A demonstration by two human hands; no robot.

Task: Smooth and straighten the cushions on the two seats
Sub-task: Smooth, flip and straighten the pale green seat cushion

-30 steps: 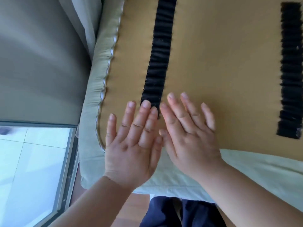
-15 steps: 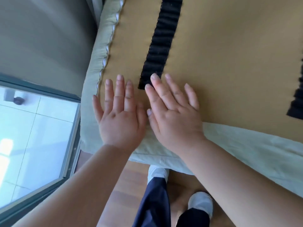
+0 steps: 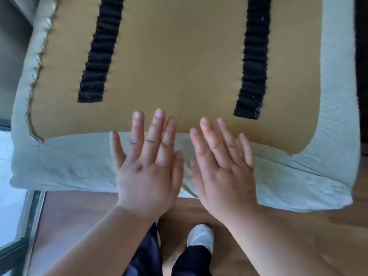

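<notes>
— Do we read any words, numbers or labels here?
— None. We find no print on the tan, pale-green-bordered cushion (image 3: 179, 56) or its ribbed black straps (image 3: 101, 50).

Home living space; cushioned seat (image 3: 179, 56); wood-plank floor (image 3: 298, 226); glass door frame (image 3: 29, 226) beside it

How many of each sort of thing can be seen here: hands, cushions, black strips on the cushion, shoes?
Hands: 2, the left hand and the right hand, both flat and open
Cushions: 1, the tan cushion with pale green edging
Black strips: 2, the left strip and the right strip
Shoes: 1, a white shoe
Total: 6
</notes>
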